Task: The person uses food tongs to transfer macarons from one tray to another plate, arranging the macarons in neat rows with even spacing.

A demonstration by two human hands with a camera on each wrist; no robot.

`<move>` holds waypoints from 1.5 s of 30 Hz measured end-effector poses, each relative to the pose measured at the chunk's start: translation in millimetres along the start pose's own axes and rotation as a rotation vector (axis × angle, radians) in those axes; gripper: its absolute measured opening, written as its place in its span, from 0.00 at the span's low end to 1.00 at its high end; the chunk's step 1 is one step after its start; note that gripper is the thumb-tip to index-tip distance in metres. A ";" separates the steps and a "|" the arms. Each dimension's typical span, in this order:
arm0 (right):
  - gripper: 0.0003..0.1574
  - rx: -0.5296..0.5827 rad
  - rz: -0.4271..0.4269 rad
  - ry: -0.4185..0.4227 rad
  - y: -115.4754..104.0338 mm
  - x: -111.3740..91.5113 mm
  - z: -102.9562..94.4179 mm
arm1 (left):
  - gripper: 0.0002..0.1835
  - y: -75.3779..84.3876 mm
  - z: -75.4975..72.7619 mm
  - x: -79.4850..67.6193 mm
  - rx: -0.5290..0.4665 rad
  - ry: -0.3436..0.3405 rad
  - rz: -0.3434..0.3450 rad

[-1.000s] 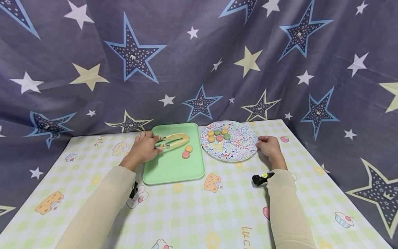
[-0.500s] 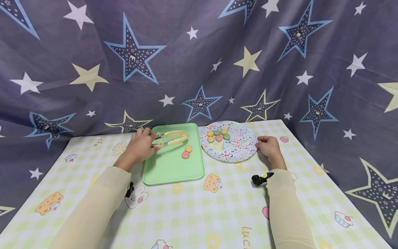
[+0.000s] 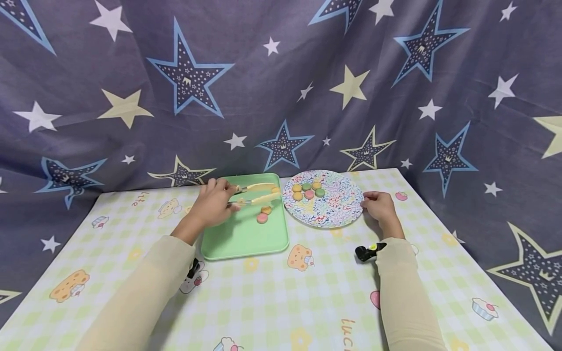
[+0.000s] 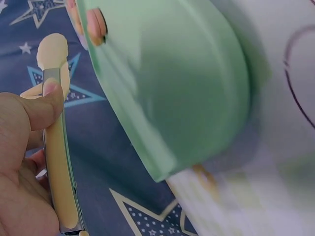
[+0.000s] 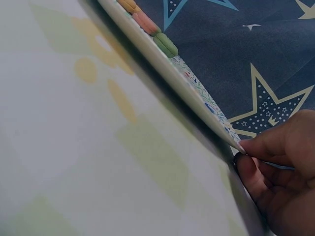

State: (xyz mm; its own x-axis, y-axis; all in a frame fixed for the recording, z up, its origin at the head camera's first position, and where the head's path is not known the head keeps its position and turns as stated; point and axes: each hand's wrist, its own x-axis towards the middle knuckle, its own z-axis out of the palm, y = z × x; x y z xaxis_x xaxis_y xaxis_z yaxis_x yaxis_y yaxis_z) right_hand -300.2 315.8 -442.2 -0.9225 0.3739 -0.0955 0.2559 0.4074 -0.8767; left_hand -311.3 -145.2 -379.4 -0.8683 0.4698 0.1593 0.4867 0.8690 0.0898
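Note:
My left hand [image 3: 211,204] grips yellow-tipped tongs [image 3: 261,198] over the far part of a green tray [image 3: 246,243]. A yellow macaron [image 3: 275,190] appears to sit between the tong tips, near the tray's right rim. On the tray, a yellow macaron [image 3: 266,210] and a pink macaron [image 3: 262,218] lie close together. My right hand [image 3: 380,208] pinches the right rim of a round speckled plate [image 3: 333,214]; in the right wrist view its thumb and finger are on the plate edge [image 5: 211,120]. Several yellow, green and pink macarons [image 3: 309,194] rest on the plate's left side.
The plate stands right beside the tray at the back of the table. A checked tablecloth [image 3: 263,302] with printed cartoon figures covers the table. Behind it hangs a dark curtain [image 3: 263,87] with stars.
My left hand first drew back slightly to the left, then moved right with the tongs, whose tips now reach the tray's right rim. My right hand and the plate stay put.

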 end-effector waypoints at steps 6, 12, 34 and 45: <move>0.24 0.003 0.008 0.010 0.1 1.3 2.5 | 0.33 12.9 5.7 2.5 -0.039 0.008 0.022; 0.24 0.008 0.020 0.009 1.9 1.9 3.0 | 0.32 25.4 14.3 5.6 -0.057 0.016 0.048; 0.24 0.010 0.015 0.005 1.8 1.7 2.1 | 0.32 53.3 29.0 14.1 -0.039 -0.019 0.087; 0.24 0.008 -0.009 -0.001 2.1 1.7 -1.2 | 0.32 56.9 27.3 17.0 -0.010 -0.053 0.066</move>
State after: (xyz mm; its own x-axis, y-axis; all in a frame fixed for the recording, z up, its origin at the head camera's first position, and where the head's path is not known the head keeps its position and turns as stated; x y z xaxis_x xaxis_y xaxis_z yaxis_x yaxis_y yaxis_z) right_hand -300.9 318.3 -443.7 -0.9250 0.3694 -0.0885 0.2455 0.4036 -0.8814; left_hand -301.0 -83.5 -398.4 -0.8379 0.5338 0.1134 0.5438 0.8343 0.0909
